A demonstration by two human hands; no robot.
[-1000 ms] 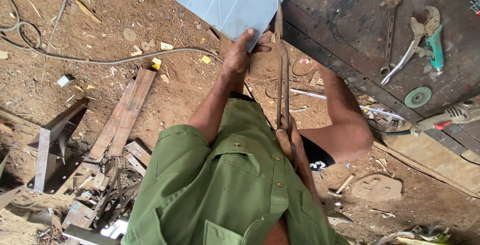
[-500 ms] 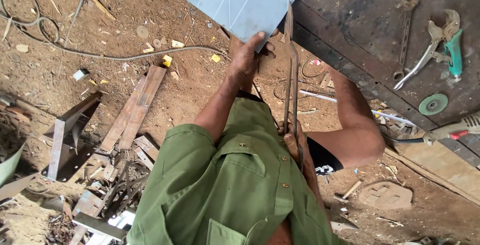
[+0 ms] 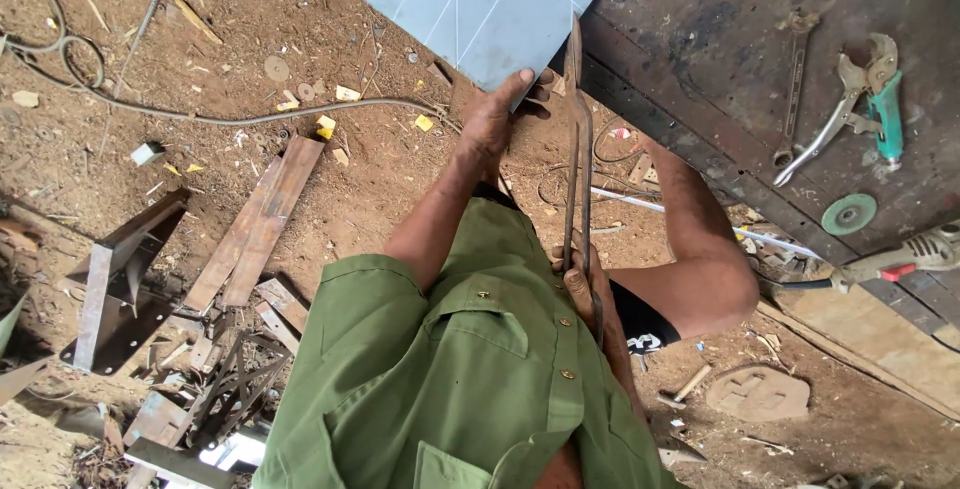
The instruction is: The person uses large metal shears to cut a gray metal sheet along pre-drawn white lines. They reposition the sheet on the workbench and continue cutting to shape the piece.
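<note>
Right hand [image 3: 580,284], close to the green shirt [image 3: 470,369], is clamped round the handles of long metal shears [image 3: 575,149]; blades run up to the corner of a light blue sheet [image 3: 480,4] w/ white grid lines. Left hand [image 3: 495,114] grips that sheet's near corner, thumb on top, fingers under. Sheet juts off the edge of a dark workbench [image 3: 720,39], over the dirt floor. On the bench: pliers w/ teal grip [image 3: 860,99], wrench [image 3: 793,89], green disc [image 3: 848,214]. Floor, to the left: rusty steel bars [image 3: 255,224], cable [image 3: 200,114].
</note>
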